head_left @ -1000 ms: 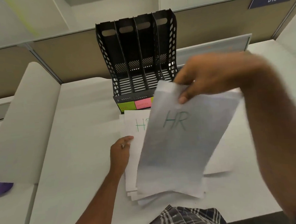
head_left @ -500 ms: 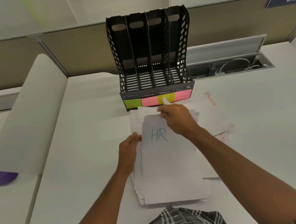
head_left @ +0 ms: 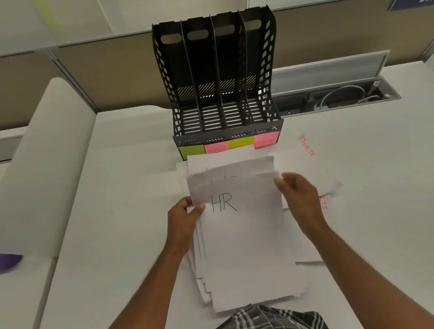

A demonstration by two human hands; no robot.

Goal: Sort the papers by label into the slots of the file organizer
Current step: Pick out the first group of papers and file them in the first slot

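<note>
A black file organizer (head_left: 219,88) with four upright slots stands at the far middle of the white desk (head_left: 127,194), its back close to the beige partition (head_left: 105,77). All four slots look without paper inside, and each has a coloured sticky label (head_left: 216,147) on its front lip: green, pink, yellow, pink from left to right. Just before the organizer lies the stack of papers (head_left: 248,250), and its far edge almost touches the labels, so very little bare desk is between them. The near edge of the stack reaches the desk edge by the person's checked shirt (head_left: 264,323). The top sheet (head_left: 242,228) shows "HR" in green letters, and more sheets under it are shifted toward the organizer like steps. To the right, loose sheets marked "SPORTS" (head_left: 308,159) in red lie partly under the stack. Wide bare desk is open on the left and on the far right; an open cable tray (head_left: 338,100) sits behind on the right. The left hand (head_left: 183,216) holds the left edge of the stack, thumb on top of the HR sheet and fingers curled below. The right hand (head_left: 298,197) is at the right edge near the top corner, fingers bent to it, pinching the sheet's edge. Both forearms come from the near side and go toward the stack.
</note>
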